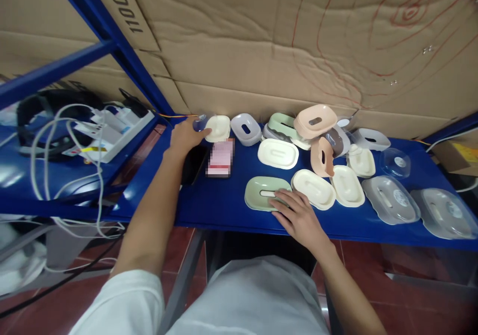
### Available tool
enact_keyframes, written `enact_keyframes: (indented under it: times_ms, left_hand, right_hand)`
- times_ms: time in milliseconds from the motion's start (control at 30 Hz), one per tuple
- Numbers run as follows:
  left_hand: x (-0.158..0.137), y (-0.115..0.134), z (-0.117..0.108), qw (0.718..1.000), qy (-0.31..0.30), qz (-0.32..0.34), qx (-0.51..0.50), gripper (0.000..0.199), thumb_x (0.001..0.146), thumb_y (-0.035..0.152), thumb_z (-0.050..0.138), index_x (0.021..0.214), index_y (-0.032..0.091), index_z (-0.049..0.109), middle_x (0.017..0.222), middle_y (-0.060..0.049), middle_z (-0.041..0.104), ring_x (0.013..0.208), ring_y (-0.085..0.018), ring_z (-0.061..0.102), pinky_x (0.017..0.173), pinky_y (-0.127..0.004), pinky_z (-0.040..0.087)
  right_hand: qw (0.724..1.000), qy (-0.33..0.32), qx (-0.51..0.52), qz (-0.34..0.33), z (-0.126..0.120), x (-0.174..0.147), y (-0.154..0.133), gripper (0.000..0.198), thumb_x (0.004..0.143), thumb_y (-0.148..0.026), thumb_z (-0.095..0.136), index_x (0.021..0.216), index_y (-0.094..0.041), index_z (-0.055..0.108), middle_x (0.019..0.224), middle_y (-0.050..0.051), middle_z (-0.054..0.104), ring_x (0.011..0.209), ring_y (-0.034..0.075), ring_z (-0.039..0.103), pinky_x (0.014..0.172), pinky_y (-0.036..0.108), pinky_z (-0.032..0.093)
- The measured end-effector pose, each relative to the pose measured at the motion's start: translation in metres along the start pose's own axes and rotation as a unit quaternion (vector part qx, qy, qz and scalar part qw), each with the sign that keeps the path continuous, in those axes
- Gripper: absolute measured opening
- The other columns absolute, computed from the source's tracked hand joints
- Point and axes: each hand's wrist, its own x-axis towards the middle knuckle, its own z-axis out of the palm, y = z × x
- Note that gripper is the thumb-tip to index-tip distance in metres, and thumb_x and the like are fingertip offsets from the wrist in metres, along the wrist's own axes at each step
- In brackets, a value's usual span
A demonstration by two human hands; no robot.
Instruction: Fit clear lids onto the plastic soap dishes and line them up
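Note:
My left hand (186, 135) reaches to the back left of the table. Its thumb is at the edge of a cream soap dish (218, 128), and its fingers are around a clear plastic lid (201, 122) beside that dish. Near the front edge, my right hand (299, 218) grips the right end of a pale green soap dish (255, 193), its fingers lying over the rim. A whitish strip (267, 193) shows in the middle of this dish, close to my fingertips. My right palm hides the dish's far right end.
Several cream trays (278, 154), peach dishes (315, 121), and grey dishes with clear lids (392, 199) crowd the blue table's right side. A blurred pink packet (220, 158) and a dark phone-like slab (194, 165) lie left. Cables and a power strip (115, 133) sit beyond the blue frame.

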Motion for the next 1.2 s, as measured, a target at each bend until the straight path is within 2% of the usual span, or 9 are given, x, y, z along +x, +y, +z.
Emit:
enact_keyframes:
  times_ms: [100,167,267,333,433,567,733,1033,1200]
  left_hand:
    - [-0.032,0.004,-0.011,0.997,0.03,0.059,-0.03,0.064,0.099,0.044,0.072,0.154,0.016,0.054,0.154,-0.015,0.064,0.144,-0.033,0.06,0.122,-0.047,0.044]
    - [-0.071,0.013,-0.017,0.978,0.035,0.185,-0.094,0.064,0.098,0.044,0.074,0.154,0.021,0.054,0.158,-0.012,0.06,0.146,-0.031,0.058,0.125,-0.047,0.044]
    - [-0.141,0.031,-0.013,0.913,-0.077,0.358,-0.181,0.062,0.103,0.05,0.069,0.157,0.027,0.05,0.17,-0.01,0.048,0.157,-0.031,0.048,0.13,-0.05,0.042]
    - [-0.179,0.041,-0.003,0.886,-0.139,0.404,-0.179,0.055,0.107,0.045,0.065,0.159,0.033,0.05,0.177,-0.007,0.035,0.162,-0.03,0.039,0.132,-0.051,0.04]
    - [-0.208,0.047,0.019,0.879,-0.173,0.411,-0.169,0.058,0.109,0.04,0.063,0.164,0.035,0.045,0.181,-0.006,0.026,0.169,-0.031,0.026,0.135,-0.054,0.035]
    - [-0.209,0.047,0.038,0.882,-0.18,0.412,-0.143,0.06,0.11,0.041,0.062,0.166,0.035,0.043,0.181,-0.008,0.026,0.169,-0.033,0.022,0.135,-0.061,0.031]
    - [-0.215,0.044,0.045,0.897,-0.153,0.379,-0.169,0.061,0.109,0.041,0.063,0.167,0.038,0.042,0.185,-0.007,0.007,0.169,-0.035,0.022,0.134,-0.057,0.035]
    - [-0.225,0.041,0.058,0.905,-0.153,0.327,-0.226,0.064,0.108,0.046,0.065,0.167,0.038,0.042,0.183,-0.005,0.02,0.166,-0.031,0.033,0.134,-0.05,0.038]
    - [-0.222,0.039,0.059,0.904,-0.15,0.323,-0.237,0.06,0.106,0.044,0.068,0.162,0.038,0.049,0.178,-0.007,0.031,0.162,-0.031,0.04,0.131,-0.052,0.042]
  right_hand:
    - [1.0,-0.005,0.003,-0.002,-0.001,0.0,0.0,0.035,0.108,-0.027,0.063,0.143,-0.027,0.066,0.147,0.01,0.07,0.139,0.028,0.064,0.116,0.053,0.051]
    - [1.0,-0.004,0.008,0.004,-0.002,-0.001,-0.001,0.046,0.107,-0.03,0.064,0.153,-0.029,0.058,0.153,0.012,0.065,0.144,0.031,0.06,0.118,0.055,0.05]
    - [0.997,0.06,0.014,0.044,-0.001,-0.005,-0.001,0.077,0.104,-0.034,0.069,0.171,-0.03,0.032,0.167,0.018,0.048,0.157,0.036,0.047,0.121,0.059,0.049]
    - [0.992,0.103,0.017,0.07,0.0,-0.007,0.0,0.095,0.102,-0.035,0.073,0.176,-0.032,0.014,0.176,0.02,0.032,0.164,0.039,0.033,0.125,0.062,0.046]
    - [0.994,0.078,0.022,0.067,0.0,-0.005,0.003,0.1,0.102,-0.035,0.072,0.177,-0.035,0.006,0.18,0.018,0.024,0.168,0.039,0.023,0.129,0.067,0.04]
    - [0.997,0.018,0.046,0.063,-0.002,0.001,0.004,0.087,0.106,-0.036,0.067,0.176,-0.034,0.016,0.175,0.017,0.039,0.162,0.034,0.039,0.128,0.06,0.045]
    - [0.996,0.041,0.025,0.078,-0.002,-0.001,-0.001,0.087,0.105,-0.035,0.069,0.176,-0.033,0.02,0.173,0.015,0.042,0.158,0.033,0.047,0.126,0.053,0.049]
    - [0.994,0.085,-0.043,0.059,0.002,-0.01,-0.002,0.092,0.102,-0.031,0.073,0.177,-0.032,0.02,0.165,0.017,0.053,0.148,0.032,0.059,0.12,0.051,0.056]
    - [0.995,0.066,-0.044,0.063,-0.003,-0.007,-0.001,0.09,0.103,-0.032,0.071,0.177,-0.035,0.02,0.166,0.016,0.052,0.148,0.035,0.058,0.119,0.054,0.056]
